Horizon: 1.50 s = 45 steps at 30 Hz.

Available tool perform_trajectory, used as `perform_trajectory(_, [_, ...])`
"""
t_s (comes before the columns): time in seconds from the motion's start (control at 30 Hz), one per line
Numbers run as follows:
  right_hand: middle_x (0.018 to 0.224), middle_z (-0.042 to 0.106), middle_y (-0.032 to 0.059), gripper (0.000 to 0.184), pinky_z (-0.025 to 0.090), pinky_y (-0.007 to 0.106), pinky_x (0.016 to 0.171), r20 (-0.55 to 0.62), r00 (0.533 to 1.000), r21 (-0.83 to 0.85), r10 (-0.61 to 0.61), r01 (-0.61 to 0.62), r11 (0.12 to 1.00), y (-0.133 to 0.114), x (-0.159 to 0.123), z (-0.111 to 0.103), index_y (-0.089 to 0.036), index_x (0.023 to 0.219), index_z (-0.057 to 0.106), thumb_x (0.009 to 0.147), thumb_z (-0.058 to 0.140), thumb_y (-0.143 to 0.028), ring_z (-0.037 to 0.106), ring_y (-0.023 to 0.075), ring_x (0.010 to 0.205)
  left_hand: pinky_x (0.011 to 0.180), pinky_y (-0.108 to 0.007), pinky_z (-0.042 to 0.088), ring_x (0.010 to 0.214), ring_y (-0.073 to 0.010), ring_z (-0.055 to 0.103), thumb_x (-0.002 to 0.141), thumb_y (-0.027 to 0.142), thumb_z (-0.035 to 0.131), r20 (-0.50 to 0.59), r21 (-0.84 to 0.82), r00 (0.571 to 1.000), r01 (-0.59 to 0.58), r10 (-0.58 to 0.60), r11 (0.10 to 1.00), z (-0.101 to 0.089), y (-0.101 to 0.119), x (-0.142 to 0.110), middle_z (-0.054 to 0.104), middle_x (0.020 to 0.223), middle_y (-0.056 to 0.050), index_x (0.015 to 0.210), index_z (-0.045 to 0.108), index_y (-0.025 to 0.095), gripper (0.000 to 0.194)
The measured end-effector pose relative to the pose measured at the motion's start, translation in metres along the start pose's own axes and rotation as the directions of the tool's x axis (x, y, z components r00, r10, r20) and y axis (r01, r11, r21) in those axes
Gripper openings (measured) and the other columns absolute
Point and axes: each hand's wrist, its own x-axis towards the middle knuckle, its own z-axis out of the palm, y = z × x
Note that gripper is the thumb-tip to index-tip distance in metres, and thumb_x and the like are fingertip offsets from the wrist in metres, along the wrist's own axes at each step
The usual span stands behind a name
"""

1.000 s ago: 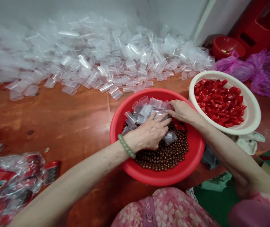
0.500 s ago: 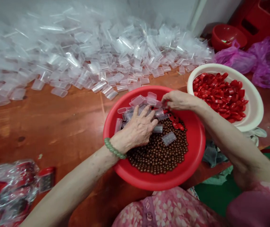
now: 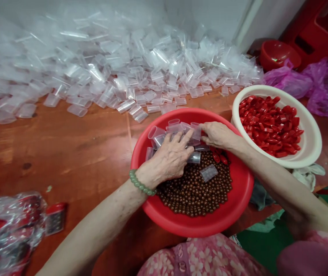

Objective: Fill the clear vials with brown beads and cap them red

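Note:
A red basin (image 3: 240,209) holds small brown balls (image 3: 198,191), a pile of clear plastic tubes (image 3: 158,134) at its far side and a few red caps (image 3: 220,157). My left hand (image 3: 166,157), with a green bead bracelet (image 3: 141,184) at the wrist, lies palm down on the tubes, fingers spread. My right hand (image 3: 218,135) is at the pile's right side. Its fingers point left and touch the tubes, thumb apart from the forefinger; the fingertips are partly hidden. One clear tube (image 3: 209,173) lies separately on the balls.
A white basin (image 3: 310,142) of red caps (image 3: 270,126) stands to the right. Many clear tubes (image 3: 109,76) are heaped along the wall. Filled packs in clear wrap (image 3: 17,226) and one filled tube (image 3: 55,218) lie at lower left. Behind are purple bags (image 3: 290,80) and a red bowl (image 3: 280,53).
My right hand has come slightly nearer and down inside the basin's far side. The tubes at the far side have shifted and bunched between my hands. The view has tilted a little.

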Motion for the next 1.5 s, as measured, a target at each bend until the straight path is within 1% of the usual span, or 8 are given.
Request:
perform_trajectory(0.17, [0.112, 0.067, 0.023, 0.037, 0.051, 0.035, 0.073, -0.069, 0.997, -0.063, -0.024, 0.02, 0.998, -0.033, -0.03, 0.002, -0.009, 0.126, 0.058, 0.096, 0.036, -0.011, 0.069, 0.0284, 0.096, 0.113, -0.06, 0.04, 0.151, -0.0454, 0.029, 0.078, 0.019, 0.07, 0.0, -0.031, 1.0, 0.022, -0.022, 0.999, -0.005, -0.004, -0.004, 0.015, 0.171, -0.015, 0.115, 0.072, 0.014, 0.038])
perform_trajectory(0.33, [0.108, 0.067, 0.0194, 0.036, 0.054, 0.032, 0.072, -0.099, 0.988, -0.084, -0.116, 0.108, 0.991, -0.055, -0.05, 0.02, -0.01, 0.121, 0.058, 0.093, 0.037, -0.004, 0.068, 0.024, 0.09, 0.122, -0.058, 0.028, 0.149, -0.0384, 0.036, 0.079, 0.027, 0.069, 0.025, -0.04, 0.998, -0.064, 0.065, 0.997, -0.002, -0.01, -0.005, 0.044, 0.157, -0.021, 0.12, 0.071, 0.012, 0.044])
perform_trajectory(0.57, [0.108, 0.072, 0.0117, 0.029, 0.051, 0.034, 0.094, -0.051, 0.978, 0.265, -0.204, 0.211, 0.941, 0.005, -0.032, 0.003, -0.015, 0.112, 0.067, 0.096, 0.044, -0.011, 0.068, 0.0224, 0.103, 0.122, -0.055, 0.029, 0.139, -0.0344, 0.047, 0.077, 0.025, 0.067, 0.125, -0.075, 0.99, -0.061, 0.07, 0.995, -0.007, -0.011, -0.003, 0.056, 0.147, -0.014, 0.109, 0.073, 0.014, 0.035])
perform_trajectory(0.67, [0.133, 0.064, 0.0126, 0.046, 0.047, 0.036, 0.103, -0.083, 0.962, 0.256, -0.261, 0.273, 0.927, 0.018, -0.008, -0.006, -0.016, 0.135, 0.059, 0.091, 0.047, -0.006, 0.063, 0.0238, 0.12, 0.121, -0.056, 0.03, 0.137, -0.0347, 0.048, 0.079, 0.024, 0.065, 0.089, -0.063, 0.994, -0.059, 0.065, 0.996, -0.006, -0.01, -0.005, 0.056, 0.146, -0.015, 0.109, 0.073, 0.013, 0.033])
perform_trajectory(0.9, [0.13, 0.061, 0.0159, 0.042, 0.049, 0.032, 0.072, 0.156, 0.958, -0.014, -0.24, 0.245, 0.969, -0.003, 0.027, -0.002, -0.02, 0.137, 0.056, 0.095, 0.052, -0.023, 0.071, 0.0252, 0.095, 0.118, -0.055, 0.035, 0.135, -0.0347, 0.048, 0.081, 0.025, 0.062, 0.065, -0.069, 0.995, -0.064, 0.069, 0.996, -0.002, -0.01, -0.007, 0.057, 0.143, -0.015, 0.106, 0.073, 0.012, 0.03])
perform_trajectory(1.23, [0.093, 0.073, 0.0109, 0.023, 0.043, 0.032, 0.067, 0.39, 0.912, -0.005, -0.127, 0.14, 0.99, 0.018, -0.033, -0.012, -0.015, 0.097, 0.07, 0.093, 0.048, -0.018, 0.07, 0.0238, 0.083, 0.114, -0.058, 0.038, 0.134, -0.0357, 0.05, 0.081, 0.023, 0.062, 0.074, -0.094, 0.995, -0.052, 0.059, 0.994, -0.003, -0.014, -0.007, 0.057, 0.146, -0.013, 0.11, 0.073, 0.013, 0.032])
perform_trajectory(1.4, [0.111, 0.068, 0.0136, 0.039, 0.046, 0.034, 0.078, 0.13, 0.971, 0.064, -0.202, 0.195, 0.979, 0.012, -0.014, -0.008, -0.015, 0.13, 0.061, 0.092, 0.055, -0.022, 0.067, 0.0264, 0.098, 0.115, -0.058, 0.038, 0.137, -0.0367, 0.048, 0.081, 0.022, 0.063, 0.103, -0.072, 0.994, -0.037, 0.045, 0.997, -0.004, -0.013, -0.005, 0.055, 0.149, -0.014, 0.113, 0.073, 0.012, 0.035])
perform_trajectory(1.5, [0.118, 0.063, 0.0148, 0.052, 0.047, 0.035, 0.078, 0.127, 0.971, 0.045, -0.2, 0.196, 0.98, 0.004, 0.002, 0.002, -0.019, 0.139, 0.055, 0.088, 0.061, -0.022, 0.065, 0.0289, 0.103, 0.115, -0.058, 0.038, 0.137, -0.0372, 0.048, 0.08, 0.021, 0.065, 0.116, -0.075, 0.992, -0.033, 0.042, 0.997, -0.005, -0.013, -0.004, 0.054, 0.149, -0.014, 0.115, 0.073, 0.012, 0.037])
